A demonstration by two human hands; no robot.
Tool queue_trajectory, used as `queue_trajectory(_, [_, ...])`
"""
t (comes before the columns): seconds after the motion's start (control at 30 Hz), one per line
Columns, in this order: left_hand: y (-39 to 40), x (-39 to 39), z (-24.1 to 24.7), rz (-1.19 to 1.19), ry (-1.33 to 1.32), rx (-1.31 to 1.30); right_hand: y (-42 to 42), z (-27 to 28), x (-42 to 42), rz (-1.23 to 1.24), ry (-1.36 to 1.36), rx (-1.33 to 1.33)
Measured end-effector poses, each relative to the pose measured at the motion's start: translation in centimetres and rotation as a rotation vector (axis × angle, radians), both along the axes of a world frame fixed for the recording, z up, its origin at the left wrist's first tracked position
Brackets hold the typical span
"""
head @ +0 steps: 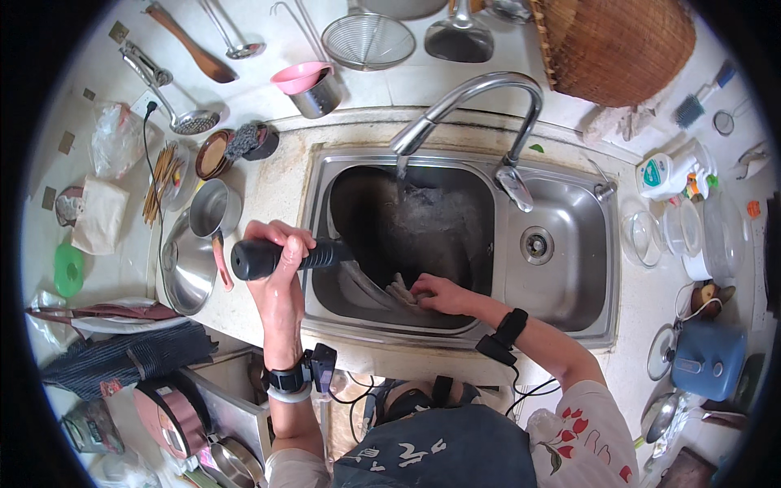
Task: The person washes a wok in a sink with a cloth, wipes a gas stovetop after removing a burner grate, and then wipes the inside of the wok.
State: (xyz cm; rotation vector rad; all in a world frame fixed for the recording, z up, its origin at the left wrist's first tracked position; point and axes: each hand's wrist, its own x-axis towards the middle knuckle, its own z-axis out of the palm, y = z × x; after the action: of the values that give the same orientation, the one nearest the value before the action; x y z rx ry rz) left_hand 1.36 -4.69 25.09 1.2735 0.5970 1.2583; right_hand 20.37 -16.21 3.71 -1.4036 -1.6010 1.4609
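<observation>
My left hand (277,253) grips the black handle (323,253) of a large dark wok (378,226), which lies tilted in the left basin of the steel sink. In my right hand (442,294) is a greyish cloth (401,291), pressed against the wok's near rim. Water runs from the chrome faucet (470,85) into the wok, where it splashes on the far side. The wok's underside is hidden in the basin.
The right basin (558,287) has a drain strainer (537,245). Left of the sink are a small saucepan (210,207) and a steel lid (183,268). Glass bowls (644,238) and a detergent bottle (656,177) stand at right. A woven basket (616,49) and utensils hang behind.
</observation>
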Motion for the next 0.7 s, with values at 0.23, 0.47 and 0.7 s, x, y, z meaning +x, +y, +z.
queue_trajectory(0.23, [-0.9,5.3,1.7,-0.009,-0.056,0.082,-1.2,1.4,1.8,-0.070,0.065,0.089])
queue_trajectory(0.47, [-3.4,8.8,3.2,0.020,-0.018,0.135,-3.7,2.2,2.8,-0.286,0.061,0.105])
queue_trajectory(0.7, [-2.3,8.7,5.6,0.272,-0.020,0.004,-6.2,9.8,7.0,-0.608,-0.024,0.305])
